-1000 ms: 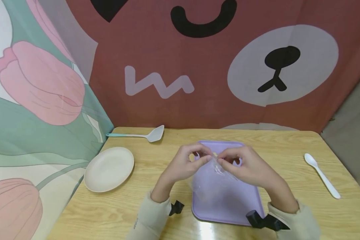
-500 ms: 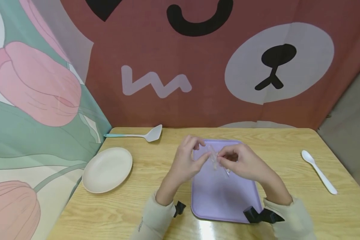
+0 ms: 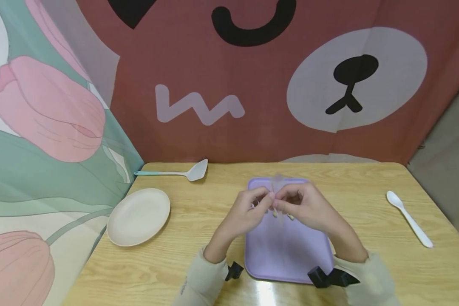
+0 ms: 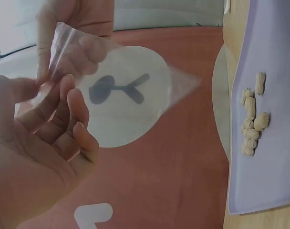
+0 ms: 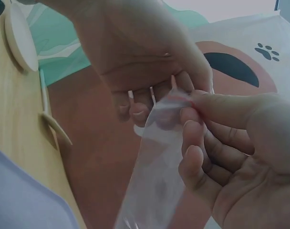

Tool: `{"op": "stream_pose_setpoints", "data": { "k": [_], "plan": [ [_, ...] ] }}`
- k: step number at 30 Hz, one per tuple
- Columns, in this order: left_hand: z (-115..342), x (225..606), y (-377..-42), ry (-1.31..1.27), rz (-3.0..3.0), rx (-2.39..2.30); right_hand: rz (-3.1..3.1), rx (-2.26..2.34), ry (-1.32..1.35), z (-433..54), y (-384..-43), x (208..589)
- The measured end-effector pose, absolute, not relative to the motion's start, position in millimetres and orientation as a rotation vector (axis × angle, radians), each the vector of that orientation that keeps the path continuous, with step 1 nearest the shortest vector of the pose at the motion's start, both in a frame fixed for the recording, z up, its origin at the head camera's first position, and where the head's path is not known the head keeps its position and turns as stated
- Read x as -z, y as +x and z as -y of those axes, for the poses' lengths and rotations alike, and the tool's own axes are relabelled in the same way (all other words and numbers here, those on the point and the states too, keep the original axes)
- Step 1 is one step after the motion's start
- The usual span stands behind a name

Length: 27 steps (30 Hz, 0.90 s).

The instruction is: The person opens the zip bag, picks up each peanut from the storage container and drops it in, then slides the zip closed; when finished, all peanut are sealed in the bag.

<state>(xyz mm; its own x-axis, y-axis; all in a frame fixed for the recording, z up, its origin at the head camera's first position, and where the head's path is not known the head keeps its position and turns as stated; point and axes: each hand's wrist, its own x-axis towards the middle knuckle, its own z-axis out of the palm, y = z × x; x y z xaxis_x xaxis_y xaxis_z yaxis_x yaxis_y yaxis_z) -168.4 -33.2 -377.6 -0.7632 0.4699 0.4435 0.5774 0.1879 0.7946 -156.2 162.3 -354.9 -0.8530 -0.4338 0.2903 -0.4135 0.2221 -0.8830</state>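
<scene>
Remotely I note left hand (image 3: 248,212), right hand (image 3: 310,210) pinching clear bag (image 5: 152,176); peanuts (image 4: 250,107) on tray (image 3: 287,255), plate (image 3: 138,216) at tray's nine o'clock.

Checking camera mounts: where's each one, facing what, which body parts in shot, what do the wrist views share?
Head: on the head, facing forward and down over the table; left hand, right hand and sleeves show.
Left wrist: on that wrist, facing the clear bag and backdrop, tray at picture right; both hands show.
Right wrist: on that wrist, facing bag and backdrop, table at picture left; both hands show.
Wrist views share: both hands, bag, backdrop, part of the tray.
</scene>
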Motion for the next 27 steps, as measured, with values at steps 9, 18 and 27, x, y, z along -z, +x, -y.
{"op": "stream_pose_setpoints", "data": {
  "k": [9,18,27],
  "plan": [
    [29.5,375.7,-170.8,-0.981,2.414,1.659,-2.426,1.845,-0.76,-162.7,-158.9,363.9],
    [29.8,377.3,-172.2,-0.927,2.388,1.778,-2.514,1.865,-0.714,-156.6,-159.8,364.1],
    [30.0,376.4,-172.2,-0.909,2.399,1.751,-2.538,1.898,-0.653,-155.6,-158.0,366.5]
  ]
}}
